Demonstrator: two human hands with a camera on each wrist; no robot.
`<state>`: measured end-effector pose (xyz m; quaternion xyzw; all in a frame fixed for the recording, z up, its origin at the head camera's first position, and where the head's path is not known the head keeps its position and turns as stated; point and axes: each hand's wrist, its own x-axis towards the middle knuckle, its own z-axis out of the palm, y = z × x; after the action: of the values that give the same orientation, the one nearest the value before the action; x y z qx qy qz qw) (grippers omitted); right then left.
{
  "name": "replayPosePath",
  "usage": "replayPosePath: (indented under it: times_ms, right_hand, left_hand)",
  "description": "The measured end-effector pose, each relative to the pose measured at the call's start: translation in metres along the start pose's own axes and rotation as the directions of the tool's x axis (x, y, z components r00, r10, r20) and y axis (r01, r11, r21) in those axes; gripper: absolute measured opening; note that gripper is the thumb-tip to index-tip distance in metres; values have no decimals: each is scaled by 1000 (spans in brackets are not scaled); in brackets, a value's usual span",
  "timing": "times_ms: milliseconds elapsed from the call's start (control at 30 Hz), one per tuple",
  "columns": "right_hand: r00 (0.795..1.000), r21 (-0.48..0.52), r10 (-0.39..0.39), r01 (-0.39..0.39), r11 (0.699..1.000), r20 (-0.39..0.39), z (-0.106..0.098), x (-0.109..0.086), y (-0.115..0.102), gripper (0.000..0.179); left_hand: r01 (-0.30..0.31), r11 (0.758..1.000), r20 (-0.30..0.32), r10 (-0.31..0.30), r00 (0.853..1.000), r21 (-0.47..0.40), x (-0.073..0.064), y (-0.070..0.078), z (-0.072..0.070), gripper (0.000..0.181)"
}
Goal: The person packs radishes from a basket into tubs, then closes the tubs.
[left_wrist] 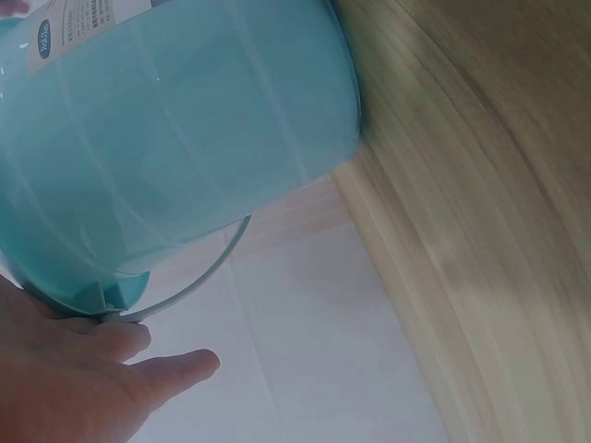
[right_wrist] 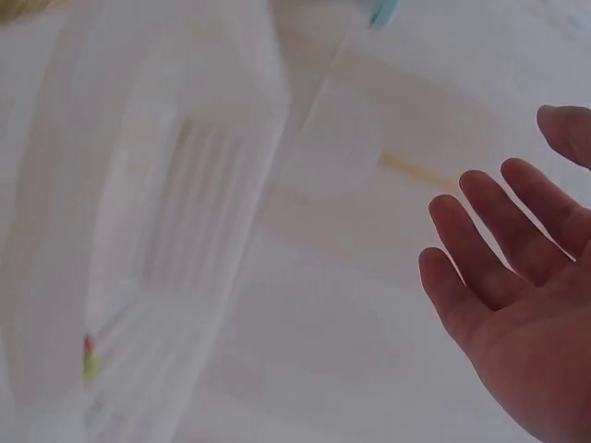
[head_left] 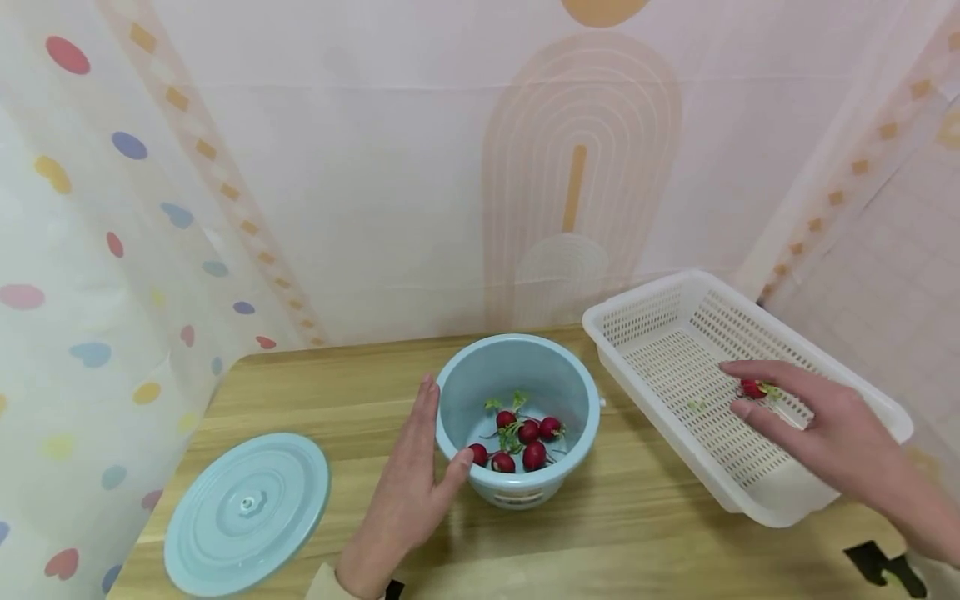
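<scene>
A light-blue bucket (head_left: 517, 492) stands on the wooden table with several red radishes (head_left: 534, 455) inside, some with small green leaves. My left hand (head_left: 408, 479) rests against the bucket's left rim, fingers straight and thumb at the front edge. In the left wrist view, the fingers (left_wrist: 175, 369) extend past the rim beside the thin handle (left_wrist: 208, 277). On the right, my right hand (head_left: 832, 421) hovers over a white slotted basket (head_left: 637, 387), thumb and fingers apart and holding nothing. One radish (head_left: 753, 389) lies in the basket, partly hidden behind that hand.
A round light-blue lid (head_left: 247, 508) lies flat on the table (head_left: 375, 392) at the left. A bit of green leaf (head_left: 697, 406) is on the basket floor. Patterned sheeting (head_left: 375, 167) hangs behind the table and at both sides.
</scene>
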<state>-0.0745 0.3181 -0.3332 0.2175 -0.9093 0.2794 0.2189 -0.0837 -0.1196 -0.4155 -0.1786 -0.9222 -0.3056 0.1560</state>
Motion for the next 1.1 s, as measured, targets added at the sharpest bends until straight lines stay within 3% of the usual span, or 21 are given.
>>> replayPosePath:
  times_ms: [100, 267, 533, 700, 800, 933, 1100]
  right_hand:
    - [994, -19, 88, -87, 996, 61, -11, 2, 26, 44]
    - [962, -18, 207, -207, 978, 177, -22, 4, 64, 38]
    - [949, 45, 184, -202, 978, 257, -24, 11, 97, 36]
    - [929, 92, 179, -220, 971, 323, -24, 18, 113, 36]
    - [908, 72, 198, -240, 968, 369, -24, 22, 121, 37]
    - [860, 35, 238, -284, 958, 451, -22, 24, 133, 40]
    - [815, 62, 242, -321, 945, 527, -15, 21, 146, 44]
  left_hand:
    - [0, 1000, -6, 0, 1000, -2, 1, -1, 0, 83]
    - [8, 1000, 0, -8, 1000, -6, 0, 0, 0, 83]
    - [17, 1000, -7, -17, 1000, 0, 0, -1, 1, 82]
    - [18, 1000, -4, -18, 1000, 2, 0, -1, 1, 82]
    - [21, 1000, -5, -21, 1000, -4, 0, -1, 1, 82]
    - [34, 999, -4, -34, 999, 0, 0, -1, 1, 83]
    - [26, 1000, -4, -26, 1000, 1, 0, 0, 2, 83]
